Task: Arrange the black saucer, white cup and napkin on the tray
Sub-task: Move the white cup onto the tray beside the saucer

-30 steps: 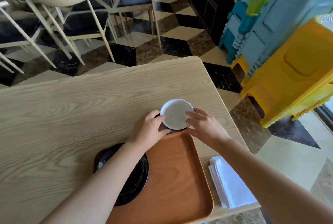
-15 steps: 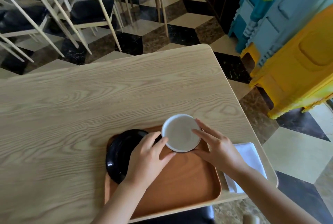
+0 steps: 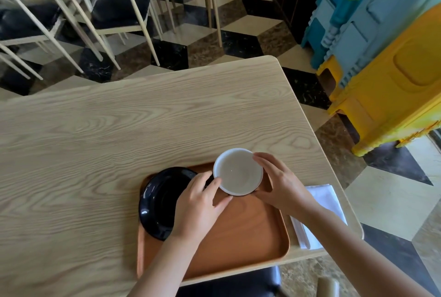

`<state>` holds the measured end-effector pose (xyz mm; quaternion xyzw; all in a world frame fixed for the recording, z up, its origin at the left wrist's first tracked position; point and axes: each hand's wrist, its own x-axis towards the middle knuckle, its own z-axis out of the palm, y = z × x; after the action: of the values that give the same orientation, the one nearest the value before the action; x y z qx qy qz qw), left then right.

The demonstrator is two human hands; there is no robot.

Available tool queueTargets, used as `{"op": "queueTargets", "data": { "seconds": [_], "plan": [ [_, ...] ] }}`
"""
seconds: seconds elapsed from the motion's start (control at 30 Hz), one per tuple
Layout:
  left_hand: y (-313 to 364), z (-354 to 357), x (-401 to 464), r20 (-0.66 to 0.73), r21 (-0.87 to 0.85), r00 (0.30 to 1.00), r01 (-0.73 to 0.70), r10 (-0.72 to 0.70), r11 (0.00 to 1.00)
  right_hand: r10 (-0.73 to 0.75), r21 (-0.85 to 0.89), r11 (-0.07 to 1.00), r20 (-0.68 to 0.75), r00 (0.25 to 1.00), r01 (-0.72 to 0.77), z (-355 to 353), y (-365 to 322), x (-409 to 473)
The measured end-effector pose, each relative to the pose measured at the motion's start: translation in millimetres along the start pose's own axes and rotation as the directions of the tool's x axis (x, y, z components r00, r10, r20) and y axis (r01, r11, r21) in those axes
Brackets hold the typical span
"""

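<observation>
An orange-brown tray (image 3: 243, 232) lies at the near edge of the wooden table. A glossy black saucer (image 3: 160, 201) rests on the tray's left side, overhanging its rim. The white cup (image 3: 237, 171) is over the tray's far right corner, empty, seen from above. My left hand (image 3: 198, 206) grips the cup's left rim and my right hand (image 3: 281, 184) holds its right side. A folded white napkin (image 3: 322, 203) lies on the table to the right of the tray, partly hidden by my right forearm.
The light wooden table (image 3: 119, 129) stretches left and far. Chairs with black seats (image 3: 119, 5) stand beyond it on a checkered floor. Stacked blue, green and yellow plastic stools (image 3: 386, 53) stand to the right. A black chair seat (image 3: 236, 282) shows below the near edge.
Both hands have carried the cup from the table beyond the tray to above the tray's far right corner. The camera view has shifted, so tray and saucer appear higher in frame.
</observation>
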<state>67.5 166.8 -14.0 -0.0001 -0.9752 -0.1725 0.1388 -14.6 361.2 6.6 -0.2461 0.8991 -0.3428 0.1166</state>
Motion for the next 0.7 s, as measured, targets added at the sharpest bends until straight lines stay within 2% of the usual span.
{"op": "queueTargets", "data": {
  "seconds": [0.33, 0.57, 0.7],
  "plan": [
    [0, 0, 7, -0.011, -0.005, 1.0, -0.003, 0.002, 1.0, 0.006, -0.041, 0.999, 0.0, 1.0, -0.006, -4, 1, 7],
    [7, -7, 7, 0.077, -0.007, 0.996, 0.055, -0.055, 0.998, -0.023, -0.113, 0.993, -0.015, 1.0, 0.021, -3, -1, 2],
    [29, -19, 2, -0.006, -0.024, 1.0, 0.004, -0.004, 1.0, -0.005, -0.2, 0.98, -0.066, 0.998, -0.009, -11, -6, -15]
  ]
}}
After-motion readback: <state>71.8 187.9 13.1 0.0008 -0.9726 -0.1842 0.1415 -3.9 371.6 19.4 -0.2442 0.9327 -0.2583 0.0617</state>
